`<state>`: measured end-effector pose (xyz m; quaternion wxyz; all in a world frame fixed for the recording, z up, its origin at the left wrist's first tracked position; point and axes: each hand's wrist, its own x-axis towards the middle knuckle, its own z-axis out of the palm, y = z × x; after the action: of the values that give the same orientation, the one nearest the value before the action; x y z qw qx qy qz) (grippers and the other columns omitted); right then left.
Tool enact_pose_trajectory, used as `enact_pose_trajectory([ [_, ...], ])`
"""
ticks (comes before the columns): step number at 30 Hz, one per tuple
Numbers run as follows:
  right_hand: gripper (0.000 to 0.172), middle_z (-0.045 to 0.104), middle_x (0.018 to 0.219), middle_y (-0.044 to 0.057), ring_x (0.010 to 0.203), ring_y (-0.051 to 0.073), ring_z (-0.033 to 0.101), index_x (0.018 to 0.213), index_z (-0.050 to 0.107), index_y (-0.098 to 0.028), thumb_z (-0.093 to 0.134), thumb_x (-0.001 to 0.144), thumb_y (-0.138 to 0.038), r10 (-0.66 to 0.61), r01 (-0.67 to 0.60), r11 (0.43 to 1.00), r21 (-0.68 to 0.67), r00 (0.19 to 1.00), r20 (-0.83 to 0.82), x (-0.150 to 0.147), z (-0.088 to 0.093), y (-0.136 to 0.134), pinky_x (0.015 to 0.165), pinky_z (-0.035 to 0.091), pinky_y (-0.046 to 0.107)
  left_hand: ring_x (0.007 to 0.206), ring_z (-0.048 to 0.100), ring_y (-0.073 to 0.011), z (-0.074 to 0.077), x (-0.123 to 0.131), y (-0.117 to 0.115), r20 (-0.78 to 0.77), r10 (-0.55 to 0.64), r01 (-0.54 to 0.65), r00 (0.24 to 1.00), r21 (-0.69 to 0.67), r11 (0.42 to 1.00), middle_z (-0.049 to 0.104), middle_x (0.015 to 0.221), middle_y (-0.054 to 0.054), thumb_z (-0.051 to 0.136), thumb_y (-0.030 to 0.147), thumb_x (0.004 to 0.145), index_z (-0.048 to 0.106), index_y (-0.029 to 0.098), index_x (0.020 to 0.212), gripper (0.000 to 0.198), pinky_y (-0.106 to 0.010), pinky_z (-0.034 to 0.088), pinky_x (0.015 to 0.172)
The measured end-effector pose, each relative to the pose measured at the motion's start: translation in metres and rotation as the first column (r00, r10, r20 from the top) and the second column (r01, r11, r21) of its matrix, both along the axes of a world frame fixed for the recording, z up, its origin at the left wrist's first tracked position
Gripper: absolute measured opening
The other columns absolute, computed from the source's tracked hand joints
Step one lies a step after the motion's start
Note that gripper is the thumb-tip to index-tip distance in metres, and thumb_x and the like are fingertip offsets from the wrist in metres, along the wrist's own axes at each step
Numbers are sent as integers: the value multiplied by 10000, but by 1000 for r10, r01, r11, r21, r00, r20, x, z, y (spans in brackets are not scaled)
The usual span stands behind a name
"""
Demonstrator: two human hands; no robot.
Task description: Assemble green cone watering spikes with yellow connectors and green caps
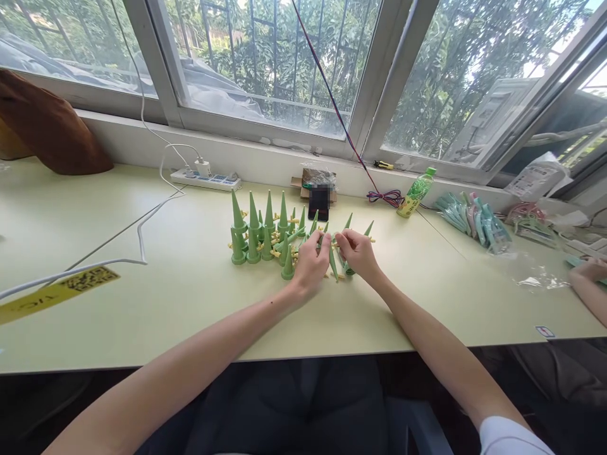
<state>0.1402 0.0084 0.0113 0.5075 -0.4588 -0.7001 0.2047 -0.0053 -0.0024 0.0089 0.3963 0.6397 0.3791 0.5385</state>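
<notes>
My left hand (pixel 312 260) and my right hand (pixel 359 251) are close together above the table, fingertips pinched and almost meeting. What the pinched fingers hold is too small and covered to make out. A green pointed cone (pixel 334 264) shows just below the gap between the hands; whether a hand holds it cannot be told. To the left of my left hand, several green cones with round bases (pixel 239 248) stand upright in rows, with small yellow pieces (pixel 246 235) among them. More green cones (pixel 368 229) are behind and beside my right hand, partly hidden.
Behind the cones lie a dark phone (pixel 318 205) and an opened small box (pixel 296 183). A green bottle (pixel 417 193), bagged pastel items (pixel 474 221) and a power strip (pixel 208 179) stand along the window side. Another person's hand (pixel 590 270) is at the right edge.
</notes>
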Motion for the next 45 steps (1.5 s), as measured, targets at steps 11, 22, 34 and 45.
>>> enact_pose_trajectory([
  [11,539,359,462,-43,456,94,320,549,342,-214,491,931,-564,-44,44,999,7,999,-17,0,-3,4,445,258,252,620,477,-114,1,0,0,-195,109,-38,975,336,941,540,748,-9,459,313,983,505,190,835,198,-246,370,568],
  [22,380,471,564,-38,474,100,425,747,526,-200,501,952,-519,-42,41,997,64,999,17,-1,2,-1,473,334,242,342,367,-84,12,3,-3,277,-85,151,957,-227,962,407,452,80,493,425,948,423,221,770,280,-190,286,330],
  [34,263,572,650,-15,539,117,539,833,567,-202,539,940,-440,45,-50,994,93,998,52,2,2,-1,546,429,251,359,354,-62,9,3,-1,441,-45,213,897,-340,916,386,482,78,537,389,928,422,206,706,311,-168,283,312],
  [45,387,458,521,-42,489,112,406,697,473,-214,507,940,-513,-2,-1,999,32,994,111,4,0,1,503,341,252,324,330,-63,5,3,1,360,-63,178,931,-294,939,369,500,96,549,489,913,412,219,763,337,-190,261,303],
])
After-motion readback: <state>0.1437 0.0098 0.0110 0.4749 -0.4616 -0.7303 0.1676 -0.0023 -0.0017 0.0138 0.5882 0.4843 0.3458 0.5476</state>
